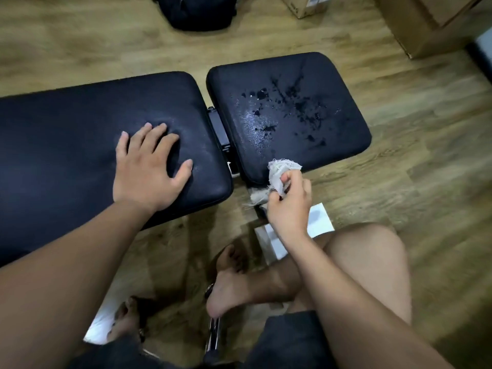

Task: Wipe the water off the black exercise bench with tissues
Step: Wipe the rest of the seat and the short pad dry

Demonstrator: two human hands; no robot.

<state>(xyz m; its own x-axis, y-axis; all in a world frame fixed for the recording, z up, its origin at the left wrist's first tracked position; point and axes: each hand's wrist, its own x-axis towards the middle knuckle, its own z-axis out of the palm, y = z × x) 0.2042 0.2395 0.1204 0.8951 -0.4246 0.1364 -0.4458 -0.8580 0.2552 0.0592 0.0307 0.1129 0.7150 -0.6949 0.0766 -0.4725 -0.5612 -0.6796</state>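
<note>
Left hand (149, 169) lies flat, fingers spread, on the bench's long pad (66, 134); right hand (288, 206) pinches a crumpled tissue (282, 169) at the near edge of the wet short pad (332, 75). White box (322, 217), possibly tissues, on the floor beneath.

Head-worn camera — looks steeply down, close above bench (66, 134).

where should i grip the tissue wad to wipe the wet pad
Grip the tissue wad by its lower end, from the near side, as the right hand pinches it now. Its bunched top sticks out beyond the hand toward the water on the small pad, free to press flat.
</note>
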